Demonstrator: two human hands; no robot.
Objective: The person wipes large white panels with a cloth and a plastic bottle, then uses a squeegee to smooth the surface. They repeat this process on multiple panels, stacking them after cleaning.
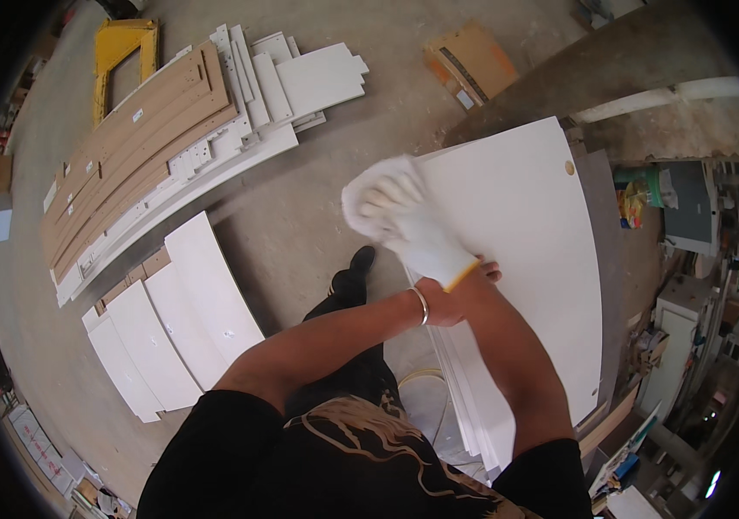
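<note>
My right hand (399,212) wears a white knitted glove with a yellow cuff. It presses a fluffy white cloth (361,208) at the left far corner of a large white panel (516,225). The cloth and glove are slightly blurred. My bare left hand (445,303), with a silver bangle at the wrist, reaches across under my right wrist at the panel's near left edge. Only some fingertips show beyond the right wrist; the rest of its fingers are hidden. The panel lies on top of a stack of similar white boards.
Brown and white boards (153,147) lie stacked on the floor at the far left, with shorter white panels (170,320) nearer. Beyond them is a yellow frame (123,39). A cardboard box (473,60) sits past the panel. Shelves and clutter (689,320) line the right side.
</note>
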